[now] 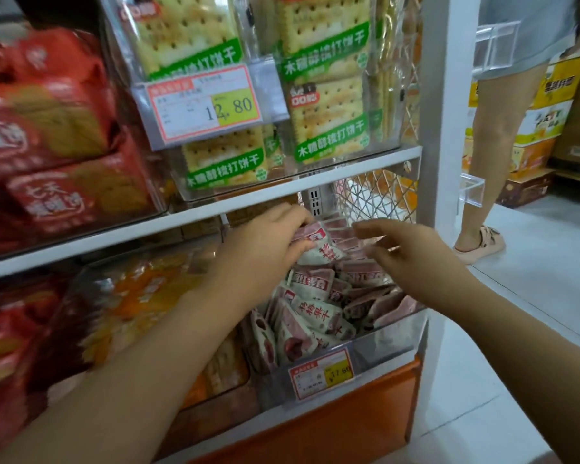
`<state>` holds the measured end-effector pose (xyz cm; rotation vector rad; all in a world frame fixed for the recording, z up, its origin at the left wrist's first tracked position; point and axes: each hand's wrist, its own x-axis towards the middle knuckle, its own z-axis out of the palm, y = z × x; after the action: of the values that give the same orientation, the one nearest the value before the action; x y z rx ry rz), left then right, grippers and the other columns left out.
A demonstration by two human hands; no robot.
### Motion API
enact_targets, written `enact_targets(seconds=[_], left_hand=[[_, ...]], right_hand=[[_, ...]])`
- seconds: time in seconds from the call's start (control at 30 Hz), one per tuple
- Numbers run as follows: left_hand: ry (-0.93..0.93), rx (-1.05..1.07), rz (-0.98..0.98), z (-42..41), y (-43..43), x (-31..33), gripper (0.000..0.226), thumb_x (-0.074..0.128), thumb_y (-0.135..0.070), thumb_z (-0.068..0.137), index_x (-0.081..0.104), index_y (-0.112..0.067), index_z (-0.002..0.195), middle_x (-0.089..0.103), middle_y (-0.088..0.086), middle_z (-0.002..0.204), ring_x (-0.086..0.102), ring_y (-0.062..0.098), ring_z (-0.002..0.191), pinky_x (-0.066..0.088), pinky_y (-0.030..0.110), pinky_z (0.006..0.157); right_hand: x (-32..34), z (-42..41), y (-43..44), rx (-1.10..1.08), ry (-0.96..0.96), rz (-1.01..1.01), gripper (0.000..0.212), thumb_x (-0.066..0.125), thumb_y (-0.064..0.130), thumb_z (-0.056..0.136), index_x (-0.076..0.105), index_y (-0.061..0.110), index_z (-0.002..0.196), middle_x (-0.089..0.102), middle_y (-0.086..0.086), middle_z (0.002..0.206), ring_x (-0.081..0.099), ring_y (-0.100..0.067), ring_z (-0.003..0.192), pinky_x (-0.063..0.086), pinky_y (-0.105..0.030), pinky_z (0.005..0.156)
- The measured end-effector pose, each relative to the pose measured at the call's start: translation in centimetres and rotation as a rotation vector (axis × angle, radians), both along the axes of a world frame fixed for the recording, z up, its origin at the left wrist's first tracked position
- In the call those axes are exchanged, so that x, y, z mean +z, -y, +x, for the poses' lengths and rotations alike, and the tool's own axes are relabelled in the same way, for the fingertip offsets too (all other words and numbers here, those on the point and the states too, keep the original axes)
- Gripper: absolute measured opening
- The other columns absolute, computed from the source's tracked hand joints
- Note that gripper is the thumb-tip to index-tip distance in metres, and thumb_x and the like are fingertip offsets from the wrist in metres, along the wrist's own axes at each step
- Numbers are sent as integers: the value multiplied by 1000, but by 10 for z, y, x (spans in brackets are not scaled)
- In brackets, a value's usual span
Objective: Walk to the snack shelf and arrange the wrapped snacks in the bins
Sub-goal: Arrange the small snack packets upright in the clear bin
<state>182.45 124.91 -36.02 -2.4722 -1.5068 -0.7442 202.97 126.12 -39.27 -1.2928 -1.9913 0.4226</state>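
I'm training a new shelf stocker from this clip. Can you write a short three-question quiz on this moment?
1. True or false: the left hand grips a pink-and-white snack packet in the clear bin.
2. Which snacks fill the bin directly above? A) green-labelled soda crackers B) orange packets C) red biscuit packs
3. Fill in: the right hand hovers over the packets with its fingers ____.

Key
1. True.
2. A: the green-labelled soda crackers sit right above; the red biscuit packs are to the left.
3. Open; it holds nothing.
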Motion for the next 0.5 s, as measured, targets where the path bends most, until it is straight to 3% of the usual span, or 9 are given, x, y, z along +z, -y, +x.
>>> enact_targets(seconds=[0.1, 0.17, 0.3, 0.4, 0.5], left_hand=[[46, -22, -12, 16, 0, -12, 23, 54, -35, 93, 51, -19, 109, 62, 1, 97, 59, 21, 83, 46, 33, 64], [-4, -28, -35, 30, -6, -21, 25, 52, -36, 94, 49, -18, 111, 64, 3, 91, 58, 21, 76, 43, 32, 59], [-111, -67, -93, 60, -24, -42, 22, 55, -27, 93, 49, -18, 113, 65, 7, 96, 61, 27, 83, 46, 31, 62], [-116, -87, -165, 73, -42, -60, 19, 54, -13, 93, 49, -18, 110, 63, 10, 93, 61, 31, 82, 51, 41, 67], [-125, -63, -202, 78, -59, -68, 30, 54, -6, 90, 54, -18, 118, 64, 12, 95, 62, 31, 85, 49, 36, 67]], right_hand=[[8, 14, 5, -82, -25, 14, 32, 52, 8, 92, 62, 25, 117, 61, 17, 95, 58, 0, 78, 40, -9, 70], [7, 20, 9, -96, 6, -15, 29, 53, 9, 92, 64, 23, 114, 62, 14, 91, 60, -4, 78, 45, -17, 76], [-2, 28, 12, -62, 145, -131, 25, 57, 11, 89, 67, 22, 110, 67, 7, 99, 59, -5, 78, 41, -18, 76], [-4, 35, 13, -51, 181, -220, 32, 57, 12, 89, 61, 23, 120, 66, 7, 112, 62, -10, 89, 46, -20, 81], [-4, 40, 12, -65, 177, -239, 39, 55, 13, 91, 55, 22, 128, 68, 2, 113, 65, -12, 96, 48, -25, 92]])
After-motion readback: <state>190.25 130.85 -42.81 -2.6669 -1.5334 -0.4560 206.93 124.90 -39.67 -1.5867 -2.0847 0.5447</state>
